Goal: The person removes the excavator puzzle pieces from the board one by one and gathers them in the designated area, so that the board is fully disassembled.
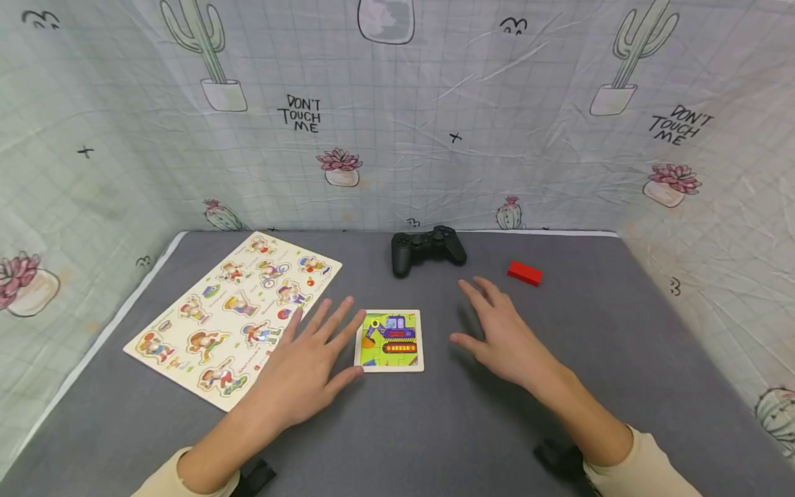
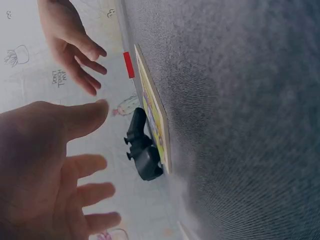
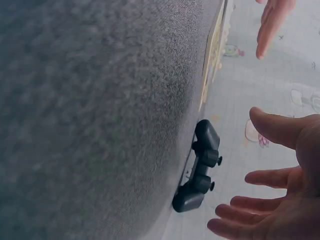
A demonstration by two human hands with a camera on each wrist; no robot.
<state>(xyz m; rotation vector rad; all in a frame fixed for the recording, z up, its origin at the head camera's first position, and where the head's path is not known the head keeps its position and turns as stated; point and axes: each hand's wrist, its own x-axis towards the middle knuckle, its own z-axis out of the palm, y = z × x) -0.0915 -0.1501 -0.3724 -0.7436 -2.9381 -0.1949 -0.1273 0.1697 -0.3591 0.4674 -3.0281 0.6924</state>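
Between the two hands lies a small square jigsaw puzzle (image 1: pixel 390 341) with a purple digger on green, in a pale wooden frame. My left hand (image 1: pixel 313 362) hovers at its left edge, fingers spread and holding nothing. In the head view, those fingers overlap the right edge of a large wooden puzzle board (image 1: pixel 214 317) with cartoon children. To the right of the small puzzle, my right hand (image 1: pixel 506 335) is held above the table, fingers extended and nothing in its grasp. The left wrist view shows the small puzzle (image 2: pixel 152 112) flat on the table, beyond the left thumb.
A black game controller (image 1: pixel 428 250) lies at the back of the grey table (image 1: pixel 397 442). Right of it is a red block (image 1: pixel 524 273), beyond the right fingertips. A printed cloth (image 1: pixel 397 138) walls the table at the back and both sides.
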